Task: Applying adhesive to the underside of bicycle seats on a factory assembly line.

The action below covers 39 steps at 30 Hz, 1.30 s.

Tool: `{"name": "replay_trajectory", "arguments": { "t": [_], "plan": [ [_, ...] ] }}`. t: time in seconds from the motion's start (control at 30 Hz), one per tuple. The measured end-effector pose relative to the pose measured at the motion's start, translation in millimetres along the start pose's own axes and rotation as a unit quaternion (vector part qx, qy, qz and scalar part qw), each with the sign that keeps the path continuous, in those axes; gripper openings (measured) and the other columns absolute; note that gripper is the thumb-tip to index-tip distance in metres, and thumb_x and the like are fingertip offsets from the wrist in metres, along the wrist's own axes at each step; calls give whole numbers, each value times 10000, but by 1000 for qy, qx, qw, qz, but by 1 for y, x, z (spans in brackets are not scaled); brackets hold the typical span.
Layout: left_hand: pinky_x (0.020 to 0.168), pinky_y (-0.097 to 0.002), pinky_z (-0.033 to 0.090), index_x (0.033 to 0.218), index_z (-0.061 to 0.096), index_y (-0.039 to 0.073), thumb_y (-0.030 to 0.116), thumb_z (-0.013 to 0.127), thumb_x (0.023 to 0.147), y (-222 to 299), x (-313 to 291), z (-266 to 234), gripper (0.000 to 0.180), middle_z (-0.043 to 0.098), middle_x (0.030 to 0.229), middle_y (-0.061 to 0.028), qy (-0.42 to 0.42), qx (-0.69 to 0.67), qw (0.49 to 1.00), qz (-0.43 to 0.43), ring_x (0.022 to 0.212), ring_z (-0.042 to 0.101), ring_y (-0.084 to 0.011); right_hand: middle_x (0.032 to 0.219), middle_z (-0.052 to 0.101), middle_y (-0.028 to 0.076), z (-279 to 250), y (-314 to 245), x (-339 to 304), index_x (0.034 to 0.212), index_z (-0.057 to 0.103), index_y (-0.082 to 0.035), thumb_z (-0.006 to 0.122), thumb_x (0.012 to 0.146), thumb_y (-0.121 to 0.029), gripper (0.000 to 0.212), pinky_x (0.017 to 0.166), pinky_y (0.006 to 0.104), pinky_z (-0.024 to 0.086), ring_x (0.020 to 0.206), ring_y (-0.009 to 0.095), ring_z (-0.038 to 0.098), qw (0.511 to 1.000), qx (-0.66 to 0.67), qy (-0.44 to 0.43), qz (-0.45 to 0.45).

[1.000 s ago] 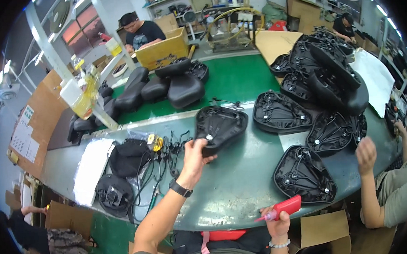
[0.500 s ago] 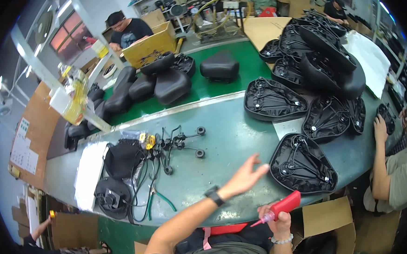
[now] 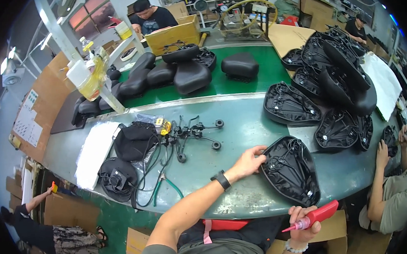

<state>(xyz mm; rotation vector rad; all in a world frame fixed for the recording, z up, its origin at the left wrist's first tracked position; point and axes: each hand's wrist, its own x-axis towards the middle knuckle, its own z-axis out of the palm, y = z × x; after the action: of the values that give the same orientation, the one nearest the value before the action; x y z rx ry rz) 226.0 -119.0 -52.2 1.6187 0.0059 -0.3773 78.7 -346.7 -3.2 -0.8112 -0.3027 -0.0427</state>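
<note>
My left hand point(image 3: 251, 161), with a dark band on its wrist, grips the left rim of an upturned black bicycle saddle point(image 3: 294, 170) at the table's near edge. The saddle's underside faces up, showing dark lining and metal rails and springs. My right hand point(image 3: 304, 227) is closed around a red squeeze bottle point(image 3: 326, 211) just below the saddle. The bottle lies tilted, its thin pink nozzle pointing left, and does not touch the saddle.
Upturned saddles point(image 3: 291, 104) and a tall pile point(image 3: 344, 72) stand at the right. More saddles point(image 3: 192, 78) rest on the green mat. Green-handled pliers point(image 3: 162, 180), cables and a black cap point(image 3: 118, 178) lie left. A co-worker's hand point(image 3: 382, 153) holds another saddle at far right.
My left hand has reached the saddle's rim and closed on it; the saddle is turned slightly. The right hand with the bottle has shifted a little right and down. The whole view has shifted.
</note>
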Motion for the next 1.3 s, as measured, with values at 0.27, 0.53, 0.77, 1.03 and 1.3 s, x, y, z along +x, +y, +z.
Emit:
{"name": "replay_trajectory", "arguments": {
  "t": [0.27,0.53,0.77,1.03,1.3],
  "plan": [
    [808,-260,466,1127,625,-10,360,572,925,0,1,-73,425,661,990,-48,81,84,993,35,873,578,-105,744,589,43,16,27,6,1063,581,-72,633,779,-511,525,791,387,351,652,207,522,997,-9,-42,60],
    [739,-335,487,944,671,37,181,654,826,-34,-117,-83,187,648,872,-87,259,298,917,63,802,608,-224,641,511,46,12,48,9,1013,571,-28,619,802,-481,502,784,378,369,624,205,511,996,-18,20,83],
    [673,-380,458,794,624,52,145,668,792,-51,-110,-65,103,551,770,-80,259,433,841,197,757,535,-280,615,471,31,28,49,13,990,568,-35,619,805,-475,480,752,373,367,601,193,490,995,-39,-1,88],
    [679,-387,493,802,608,38,183,621,821,-52,-175,-87,146,594,787,-120,199,578,791,27,786,592,-304,613,464,26,23,44,11,1002,564,-41,623,800,-478,485,743,368,364,597,191,484,994,-51,3,93],
    [660,-388,485,836,640,56,214,655,823,-28,-194,-79,159,601,784,-100,268,463,842,70,755,597,-296,785,559,95,19,44,4,1130,498,-1,674,782,-467,607,604,343,452,660,220,537,991,-8,63,117]
  ]
}}
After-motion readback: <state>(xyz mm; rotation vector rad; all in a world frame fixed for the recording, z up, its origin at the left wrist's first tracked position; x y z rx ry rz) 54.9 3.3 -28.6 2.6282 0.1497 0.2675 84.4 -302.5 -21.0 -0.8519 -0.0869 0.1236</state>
